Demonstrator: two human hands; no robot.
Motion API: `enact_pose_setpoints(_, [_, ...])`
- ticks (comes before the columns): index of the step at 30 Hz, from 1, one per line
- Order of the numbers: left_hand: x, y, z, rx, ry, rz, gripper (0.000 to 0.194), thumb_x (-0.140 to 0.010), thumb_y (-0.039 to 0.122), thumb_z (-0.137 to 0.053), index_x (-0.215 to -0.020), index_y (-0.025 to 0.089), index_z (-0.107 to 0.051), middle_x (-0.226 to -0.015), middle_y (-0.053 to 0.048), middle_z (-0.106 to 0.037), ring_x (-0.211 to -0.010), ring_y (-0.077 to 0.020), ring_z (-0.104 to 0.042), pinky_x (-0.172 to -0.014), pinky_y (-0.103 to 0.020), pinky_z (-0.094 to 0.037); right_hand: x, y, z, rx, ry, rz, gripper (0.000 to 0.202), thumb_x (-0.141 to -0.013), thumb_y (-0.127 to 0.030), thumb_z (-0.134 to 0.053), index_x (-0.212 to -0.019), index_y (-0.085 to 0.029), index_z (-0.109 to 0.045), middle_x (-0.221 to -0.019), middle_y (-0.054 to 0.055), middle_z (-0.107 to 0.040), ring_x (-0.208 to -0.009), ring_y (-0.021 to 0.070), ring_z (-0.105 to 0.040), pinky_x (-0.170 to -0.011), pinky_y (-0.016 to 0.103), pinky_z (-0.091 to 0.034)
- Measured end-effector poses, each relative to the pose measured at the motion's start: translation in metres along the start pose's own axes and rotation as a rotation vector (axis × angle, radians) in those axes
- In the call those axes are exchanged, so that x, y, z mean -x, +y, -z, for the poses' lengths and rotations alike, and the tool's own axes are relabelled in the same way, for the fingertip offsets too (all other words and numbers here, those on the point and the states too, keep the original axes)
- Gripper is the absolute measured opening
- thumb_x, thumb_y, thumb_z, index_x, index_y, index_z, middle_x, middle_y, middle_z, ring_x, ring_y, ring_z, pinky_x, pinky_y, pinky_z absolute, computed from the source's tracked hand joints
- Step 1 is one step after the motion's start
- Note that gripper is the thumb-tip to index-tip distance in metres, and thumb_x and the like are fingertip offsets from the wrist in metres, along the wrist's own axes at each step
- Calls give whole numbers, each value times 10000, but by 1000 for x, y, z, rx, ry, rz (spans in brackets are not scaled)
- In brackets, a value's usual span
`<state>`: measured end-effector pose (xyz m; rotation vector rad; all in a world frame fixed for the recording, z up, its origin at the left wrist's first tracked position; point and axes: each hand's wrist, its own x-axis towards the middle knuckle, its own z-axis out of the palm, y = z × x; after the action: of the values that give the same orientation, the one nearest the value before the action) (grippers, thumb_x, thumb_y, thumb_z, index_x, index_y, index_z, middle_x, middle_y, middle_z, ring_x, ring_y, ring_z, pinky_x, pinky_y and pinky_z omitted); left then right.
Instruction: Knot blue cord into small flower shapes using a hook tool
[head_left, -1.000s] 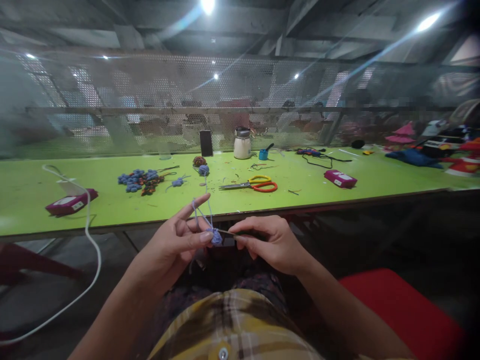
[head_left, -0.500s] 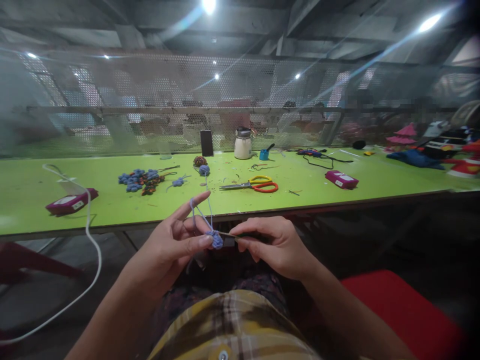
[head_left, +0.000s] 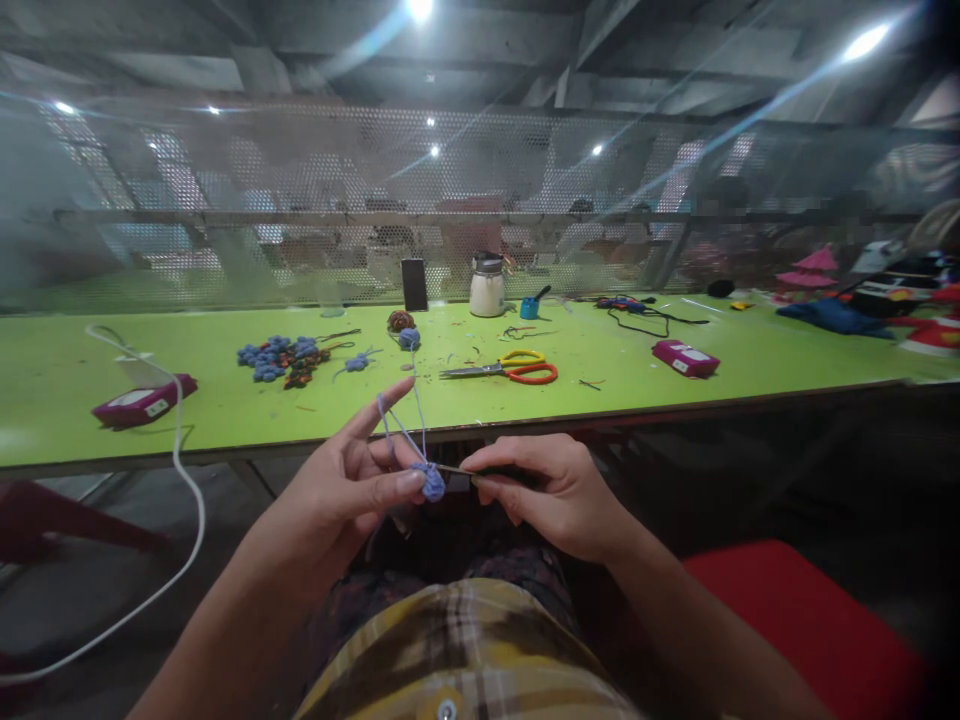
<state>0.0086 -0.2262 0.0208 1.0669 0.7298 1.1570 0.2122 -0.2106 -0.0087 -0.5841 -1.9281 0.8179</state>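
Between thumb and fingers, my left hand [head_left: 352,480] pinches a small blue crochet piece [head_left: 433,482]. Its raised index finger carries a loop of blue yarn [head_left: 418,400], which runs back to a blue yarn ball [head_left: 409,339] on the table. A thin crochet hook [head_left: 454,469] is gripped in my right hand [head_left: 547,485], its tip at the top of the crochet piece. My right fingers hide most of the handle. Both hands are in front of the table edge, above my lap.
On the green table [head_left: 375,410] lie scissors [head_left: 499,369], blue and dark crocheted flowers [head_left: 277,358], a single blue flower [head_left: 358,362], two purple socket boxes [head_left: 686,358], a jar [head_left: 487,287] and a phone [head_left: 413,285]. A white cable [head_left: 196,500] hangs at left; a red stool [head_left: 795,620] stands at right.
My left index finger has tipped slightly left and the yarn loop with it. The crochet piece and hook stay nearly in place; the view has shifted a little.
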Motion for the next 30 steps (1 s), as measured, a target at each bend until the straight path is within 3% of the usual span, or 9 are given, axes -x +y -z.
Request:
enact_pose_setpoints(9, [1, 2, 2, 63, -39, 46, 802, -627, 29, -719, -1346, 197, -408, -677, 0, -625, -519, -75, -538, -518, -157, -452, -1, -4, 5, 59, -10, 90, 184, -800, -75, -576, -945, -120, -680, -700, 25, -652, -607, 78, -564, -585, 173, -456])
enact_pose_setpoints(14, [0, 0, 1, -4, 2, 9, 746, -630, 76, -735, -1314, 199, -463, -674, 0, -621, -558, -95, -548, -530, -172, -449, 0, -1, 2, -131, -50, -132, 161, -795, -138, -605, -933, -133, -687, -642, 9, -624, -480, 56, -491, -438, 157, -397])
enact_pose_setpoints(19, [0, -4, 2, -217, 62, -67, 481, -652, 151, -744, -1120, 197, -638, -704, -5, -624, -641, -121, -577, -584, -197, -460, -1, 4, -5, -365, -38, -304, 167, -788, -225, -636, -916, -126, -679, -585, -6, -592, -402, 37, -433, -373, 151, -338])
enact_pose_setpoints(26, [5, -3, -4, -358, 16, -124, 740, -689, 135, -712, -1349, 304, -421, -700, 18, -608, -657, -123, -554, -632, -219, -450, -7, 1, -12, -407, -30, -386, 164, -768, -238, -655, -877, -115, -671, -554, -19, -579, -375, 29, -426, -358, 147, -325])
enact_pose_setpoints(30, [9, -6, -12, -383, 108, -209, 604, -664, 93, -714, -1230, 250, -577, -733, -2, -623, -742, -152, -562, -736, -240, -451, -14, 2, -20, -590, 8, -479, 210, -730, -282, -691, -861, -123, -644, -532, -25, -588, -340, 32, -425, -321, 137, -277])
